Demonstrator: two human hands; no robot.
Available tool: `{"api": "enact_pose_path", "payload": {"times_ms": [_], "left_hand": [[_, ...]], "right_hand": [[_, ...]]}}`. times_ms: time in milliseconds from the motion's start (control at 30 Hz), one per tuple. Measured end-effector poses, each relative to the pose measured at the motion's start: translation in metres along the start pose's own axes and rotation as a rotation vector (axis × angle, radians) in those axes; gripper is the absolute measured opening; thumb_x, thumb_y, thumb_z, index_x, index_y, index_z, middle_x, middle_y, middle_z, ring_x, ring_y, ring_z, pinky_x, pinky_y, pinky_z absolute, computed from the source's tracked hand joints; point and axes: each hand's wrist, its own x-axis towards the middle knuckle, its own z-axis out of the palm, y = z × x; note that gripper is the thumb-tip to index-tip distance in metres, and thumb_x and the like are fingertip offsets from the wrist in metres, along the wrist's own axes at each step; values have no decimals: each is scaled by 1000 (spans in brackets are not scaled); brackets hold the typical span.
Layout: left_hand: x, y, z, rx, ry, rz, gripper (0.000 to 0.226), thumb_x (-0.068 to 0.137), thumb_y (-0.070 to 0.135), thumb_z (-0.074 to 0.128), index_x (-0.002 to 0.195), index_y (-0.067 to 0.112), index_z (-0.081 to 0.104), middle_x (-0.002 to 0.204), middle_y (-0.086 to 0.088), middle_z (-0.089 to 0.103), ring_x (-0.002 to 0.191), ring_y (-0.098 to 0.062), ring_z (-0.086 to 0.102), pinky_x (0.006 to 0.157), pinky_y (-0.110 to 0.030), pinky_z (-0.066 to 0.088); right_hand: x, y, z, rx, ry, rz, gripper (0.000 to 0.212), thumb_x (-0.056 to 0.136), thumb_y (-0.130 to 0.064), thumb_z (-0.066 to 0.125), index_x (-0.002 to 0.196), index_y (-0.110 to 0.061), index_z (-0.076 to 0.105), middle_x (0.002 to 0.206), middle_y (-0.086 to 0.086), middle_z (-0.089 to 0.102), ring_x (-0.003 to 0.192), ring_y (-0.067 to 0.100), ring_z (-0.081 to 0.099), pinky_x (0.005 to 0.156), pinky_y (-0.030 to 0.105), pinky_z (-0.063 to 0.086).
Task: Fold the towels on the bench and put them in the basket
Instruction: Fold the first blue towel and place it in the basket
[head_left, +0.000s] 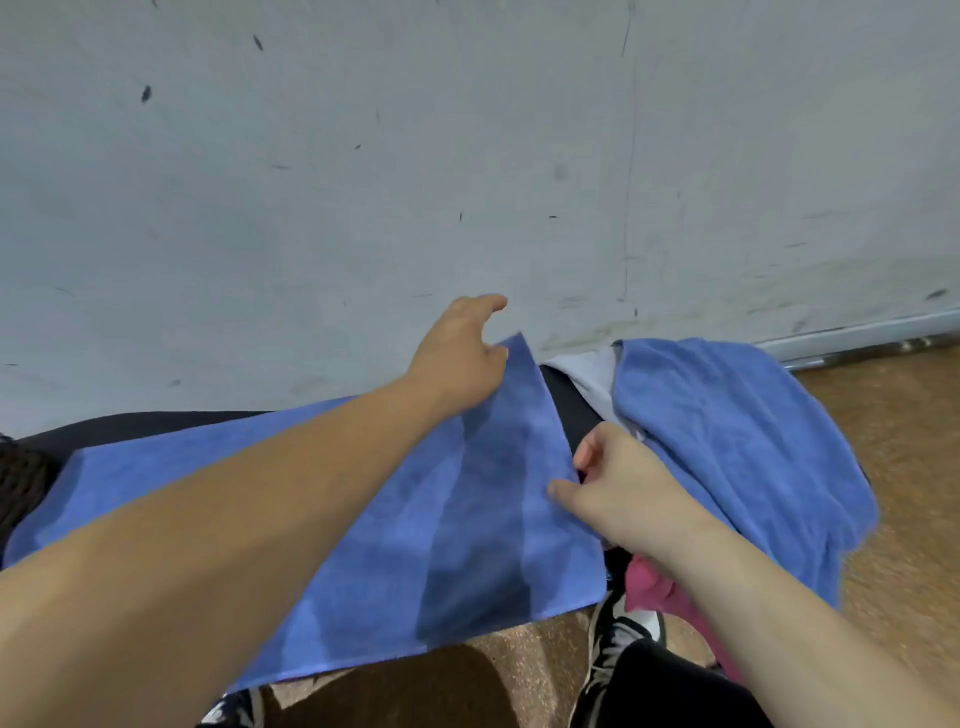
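— Where is the towel?

— I see the towel (389, 519) spread flat along the bench (156, 423). Its long side runs from nine o'clock towards three, and the near edge hangs over towards me. Laid out flat like that, I judge it ready for a first fold.

— And the hands?

— The right hand (613, 493) is at the short edge, at three o'clock. Thumb and forefinger are pinched together on the hem, which gives an edge to carry across. The left hand (457, 358) reaches to the far corner at one o'clock, and that corner stands up a little against the wall (363, 182). The thumb lies on the cloth and one finger points free. I cannot tell whether the others clamp the corner.

— What else is waiting?

— A heap (727, 441) of blue towelling lies unfolded at three o'clock, just beside the right hand. It drapes off the bench end, with a pale cloth (587, 374) under it. A pink cloth (649, 587) shows at five o'clock, below the right wrist.

— The basket?

— A dark woven thing (21, 483) at nine o'clock may be it, but too little shows to say.
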Motion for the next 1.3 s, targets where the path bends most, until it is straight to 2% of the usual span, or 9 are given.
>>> {"api": "enact_pose_path", "payload": {"times_ms": [167, 267, 433, 733, 833, 933, 1033, 1133, 1300], "left_hand": [[-44, -24, 30, 258, -225, 41, 60, 98, 34, 59, 153, 24, 39, 166, 0, 25, 145, -24, 39, 114, -40, 39], [-64, -38, 47, 457, -376, 34, 76, 99, 63, 41, 163, 32, 15, 173, -3, -1, 159, -26, 1, 127, -52, 10], [-74, -46, 69, 558, -335, 45, 77, 100, 68, 16, 162, 33, -11, 170, -2, -22, 155, -26, -23, 124, -56, -11], [-68, -33, 85, 585, -297, 1, 78, 99, 67, 12, 163, 28, -9, 170, -9, -17, 156, -33, -19, 123, -60, -8], [-53, -21, 70, 609, -260, 44, 69, 102, 62, 19, 159, 24, 29, 168, -13, 18, 153, -34, 14, 122, -55, 15], [-24, -1, 63, 580, -107, 79, 54, 104, 55, 31, 121, 15, 63, 132, -7, 51, 124, -31, 43, 103, -46, 38], [-1, 15, 74, 461, -143, -19, 55, 100, 60, 41, 120, 12, 58, 122, -8, 50, 116, -31, 45, 98, -45, 45], [7, 18, 87, 476, -156, -96, 59, 96, 60, 50, 129, 11, 49, 128, -9, 45, 117, -33, 44, 97, -43, 46], [14, 12, 86, 400, -81, -138, 22, 95, 18, 48, 112, 6, 55, 120, -15, 52, 107, -34, 50, 85, -37, 42]], "right_hand": [[-2, 8, -3, -198, -125, 64, 29, 83, -23, 71, 89, -17, 43, 80, 6, 60, 56, 24, 60, 57, 46, 60], [-4, 5, -1, -348, -118, 27, 31, 78, -24, 75, 81, -19, 45, 84, 2, 55, 67, 23, 54, 58, 47, 63], [-4, 5, -1, -391, -178, 55, 25, 75, -15, 74, 79, -22, 50, 85, 1, 57, 71, 21, 56, 58, 40, 63], [-4, 7, -20, -308, -200, 75, 21, 78, -3, 58, 74, -19, 45, 65, 3, 52, 50, 22, 53, 44, 26, 43], [-3, 11, -18, -223, -202, 101, 22, 81, -8, 64, 77, -16, 43, 64, 9, 53, 46, 27, 57, 44, 38, 53], [-2, 10, -18, -164, -157, 82, 24, 84, -25, 69, 80, -12, 49, 68, 6, 59, 49, 26, 59, 48, 41, 56], [-2, 7, -20, -158, -155, 84, 36, 89, -37, 66, 84, -3, 59, 65, 6, 61, 58, 31, 67, 64, 52, 62], [-4, 8, -19, -185, -204, 119, 34, 93, -32, 65, 77, -3, 59, 50, 3, 60, 49, 25, 68, 61, 48, 62], [-7, 4, -22, -295, -236, 70, 22, 92, -25, 63, 73, -20, 54, 38, -5, 52, 29, 7, 45, 55, 34, 56]]}}
